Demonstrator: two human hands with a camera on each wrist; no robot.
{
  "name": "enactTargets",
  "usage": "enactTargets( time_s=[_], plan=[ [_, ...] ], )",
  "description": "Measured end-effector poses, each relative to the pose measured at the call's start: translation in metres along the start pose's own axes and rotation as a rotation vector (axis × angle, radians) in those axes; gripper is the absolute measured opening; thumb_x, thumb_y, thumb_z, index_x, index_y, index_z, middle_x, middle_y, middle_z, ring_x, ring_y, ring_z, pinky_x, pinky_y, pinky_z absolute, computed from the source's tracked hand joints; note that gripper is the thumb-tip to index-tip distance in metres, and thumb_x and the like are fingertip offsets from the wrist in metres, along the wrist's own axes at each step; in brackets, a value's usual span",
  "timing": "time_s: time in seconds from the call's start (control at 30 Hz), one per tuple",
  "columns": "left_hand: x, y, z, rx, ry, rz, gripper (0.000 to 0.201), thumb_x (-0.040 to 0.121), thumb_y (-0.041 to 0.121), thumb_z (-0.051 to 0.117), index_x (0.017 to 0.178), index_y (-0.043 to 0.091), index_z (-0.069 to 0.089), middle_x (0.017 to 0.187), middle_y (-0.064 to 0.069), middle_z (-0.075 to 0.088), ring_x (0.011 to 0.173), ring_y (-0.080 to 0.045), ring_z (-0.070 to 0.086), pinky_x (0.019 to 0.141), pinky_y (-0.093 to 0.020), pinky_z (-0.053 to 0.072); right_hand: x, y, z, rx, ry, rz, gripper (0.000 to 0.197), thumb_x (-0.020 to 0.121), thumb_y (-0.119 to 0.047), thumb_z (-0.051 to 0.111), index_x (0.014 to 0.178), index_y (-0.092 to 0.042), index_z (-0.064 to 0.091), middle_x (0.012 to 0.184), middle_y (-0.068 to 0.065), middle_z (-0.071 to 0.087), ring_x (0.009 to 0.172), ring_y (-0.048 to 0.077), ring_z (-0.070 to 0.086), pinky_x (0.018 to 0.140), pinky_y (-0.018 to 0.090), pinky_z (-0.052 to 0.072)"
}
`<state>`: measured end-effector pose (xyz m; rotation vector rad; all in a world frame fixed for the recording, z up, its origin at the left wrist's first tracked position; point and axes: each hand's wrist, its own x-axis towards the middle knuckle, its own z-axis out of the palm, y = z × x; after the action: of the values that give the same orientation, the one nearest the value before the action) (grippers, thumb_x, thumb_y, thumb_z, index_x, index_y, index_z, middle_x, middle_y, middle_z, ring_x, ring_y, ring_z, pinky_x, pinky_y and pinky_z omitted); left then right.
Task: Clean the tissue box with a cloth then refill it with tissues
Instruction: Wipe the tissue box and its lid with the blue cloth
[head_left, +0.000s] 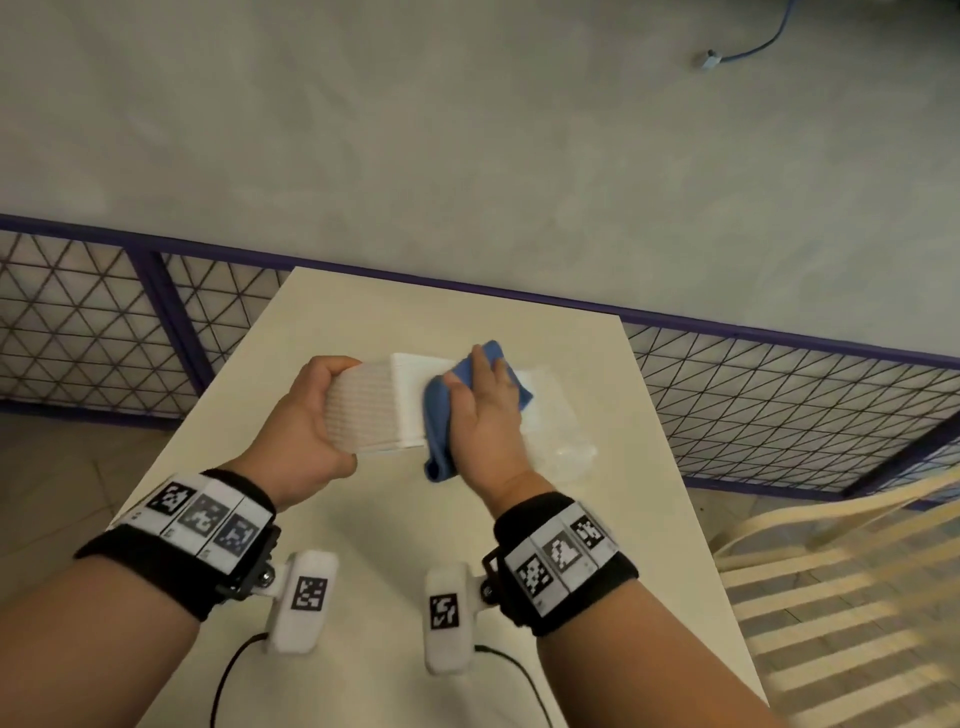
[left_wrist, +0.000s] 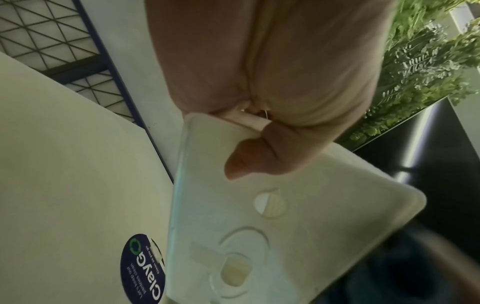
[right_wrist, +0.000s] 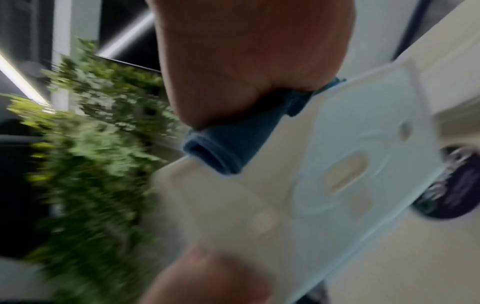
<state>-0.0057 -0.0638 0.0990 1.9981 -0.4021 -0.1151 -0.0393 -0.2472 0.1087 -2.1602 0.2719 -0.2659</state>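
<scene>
A white tissue box (head_left: 387, 405) with a ribbed side is held above the cream table (head_left: 363, 519). My left hand (head_left: 311, 415) grips its left end, thumb near me and fingers curled over the far edge. In the left wrist view the thumb lies on the box's flat underside (left_wrist: 285, 226). My right hand (head_left: 483, 410) presses a blue cloth (head_left: 441, 415) onto the box, fingers spread over the cloth. The right wrist view is blurred and shows the cloth (right_wrist: 233, 142) bunched under the palm against the box (right_wrist: 337, 164).
A clear plastic tissue pack (head_left: 561, 436) lies on the table just right of the box, with its dark round label (left_wrist: 142, 267) seen from below. A purple-framed mesh fence (head_left: 779, 405) runs behind the table. A slatted chair (head_left: 841, 597) stands at the right.
</scene>
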Motion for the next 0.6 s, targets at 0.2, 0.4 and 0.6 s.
enactTargets(
  time_s=[0.2, 0.4, 0.6],
  plan=[
    [0.002, 0.005, -0.001, -0.074, 0.004, 0.026, 0.084, 0.059, -0.02, 0.067, 0.113, 0.038, 0.04, 0.105, 0.006, 0.051, 0.092, -0.009, 0.051, 0.062, -0.027, 0.049, 0.006, 0.009, -0.008, 0.013, 0.048, -0.184, 0.066, 0.086, -0.055, 0.035, 0.146, -0.026, 0.033, 0.157, 0.006, 0.025, 0.146, 0.02, 0.016, 0.12, 0.037, 0.013],
    [-0.006, 0.011, 0.0, -0.059, -0.04, 0.029, 0.081, 0.061, -0.019, 0.067, 0.111, 0.039, 0.04, 0.104, 0.012, 0.049, 0.091, 0.005, 0.049, 0.061, -0.017, 0.047, 0.035, 0.056, -0.039, 0.034, 0.115, 0.193, 0.066, 0.085, -0.05, 0.032, 0.142, -0.017, 0.037, 0.146, 0.014, 0.039, 0.133, 0.034, 0.038, 0.111, 0.045, 0.03],
    [0.008, 0.012, 0.01, -0.021, -0.008, 0.043, 0.085, 0.057, -0.013, 0.071, 0.105, 0.049, 0.039, 0.113, 0.001, 0.05, 0.097, -0.014, 0.054, 0.063, -0.034, 0.052, -0.014, -0.014, 0.005, 0.054, 0.091, -0.109, 0.071, 0.083, -0.054, 0.03, 0.147, -0.023, 0.028, 0.157, 0.009, 0.023, 0.145, 0.024, 0.018, 0.119, 0.043, 0.016]
  ],
)
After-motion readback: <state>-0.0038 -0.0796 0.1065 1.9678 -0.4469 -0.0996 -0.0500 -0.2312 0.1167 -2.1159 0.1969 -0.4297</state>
